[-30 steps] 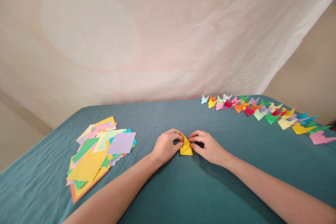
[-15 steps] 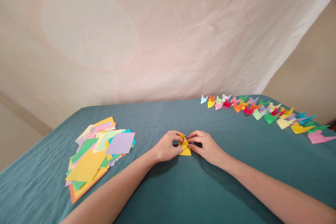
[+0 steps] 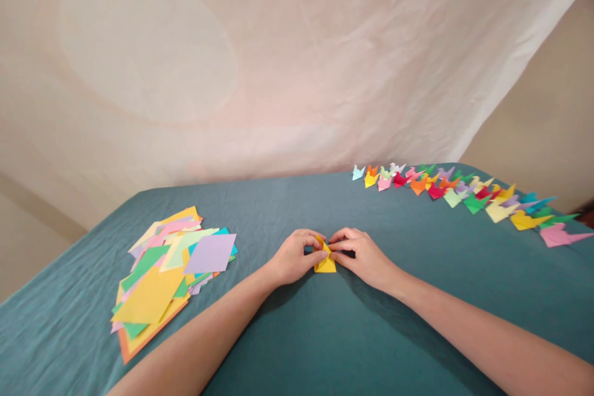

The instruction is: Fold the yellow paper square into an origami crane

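A pale sheet (image 3: 288,62) hangs behind our cloth-covered table (image 3: 288,346). Rows of paper birds (image 3: 453,198) stand to our right; a loose paper pile (image 3: 153,291) lies left. Our left hand (image 3: 296,258) and right hand (image 3: 361,258) pinch opposite sides of the folded yellow paper (image 3: 326,266) (quite small), resting on the cloth between them.
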### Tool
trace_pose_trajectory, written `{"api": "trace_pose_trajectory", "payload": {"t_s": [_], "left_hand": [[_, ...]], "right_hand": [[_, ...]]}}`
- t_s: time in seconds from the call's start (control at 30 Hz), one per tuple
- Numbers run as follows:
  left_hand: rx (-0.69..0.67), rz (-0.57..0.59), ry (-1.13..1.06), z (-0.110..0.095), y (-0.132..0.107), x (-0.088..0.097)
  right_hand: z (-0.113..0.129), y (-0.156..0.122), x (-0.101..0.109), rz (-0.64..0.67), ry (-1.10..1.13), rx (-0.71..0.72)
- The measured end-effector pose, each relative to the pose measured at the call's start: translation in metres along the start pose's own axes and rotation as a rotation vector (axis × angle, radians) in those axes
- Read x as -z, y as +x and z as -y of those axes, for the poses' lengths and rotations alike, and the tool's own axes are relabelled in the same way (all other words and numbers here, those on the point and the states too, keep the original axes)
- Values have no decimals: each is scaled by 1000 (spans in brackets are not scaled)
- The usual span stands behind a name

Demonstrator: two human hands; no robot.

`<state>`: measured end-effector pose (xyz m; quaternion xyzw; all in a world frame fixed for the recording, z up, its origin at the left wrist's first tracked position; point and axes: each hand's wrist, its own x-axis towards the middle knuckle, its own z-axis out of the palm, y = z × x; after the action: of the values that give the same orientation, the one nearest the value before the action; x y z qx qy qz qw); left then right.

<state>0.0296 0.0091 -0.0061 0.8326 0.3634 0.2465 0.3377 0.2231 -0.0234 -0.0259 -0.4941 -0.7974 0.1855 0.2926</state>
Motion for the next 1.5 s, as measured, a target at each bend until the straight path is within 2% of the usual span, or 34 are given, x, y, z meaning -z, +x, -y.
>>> {"api": "trace_pose_trajectory", "payload": {"t_s": [0.43, 0.9, 1.0, 1.17, 1.5], "left_hand": [[-16, 1, -6, -1, -1, 0], [-26, -18, 29, -3, -1, -2], [-17, -24, 35, -3, -2, -3], [-2, -42, 22, -5, -2, -2], [-20, -133, 29, -5, -2, -6]], "right_hand": [[1, 0, 1, -5, -9, 2], [3, -4, 6, 49, -17, 89], [4, -7, 6, 20, 39, 49], [9, -12, 1, -109, 63, -95], [20, -14, -1, -109, 4, -140]]}}
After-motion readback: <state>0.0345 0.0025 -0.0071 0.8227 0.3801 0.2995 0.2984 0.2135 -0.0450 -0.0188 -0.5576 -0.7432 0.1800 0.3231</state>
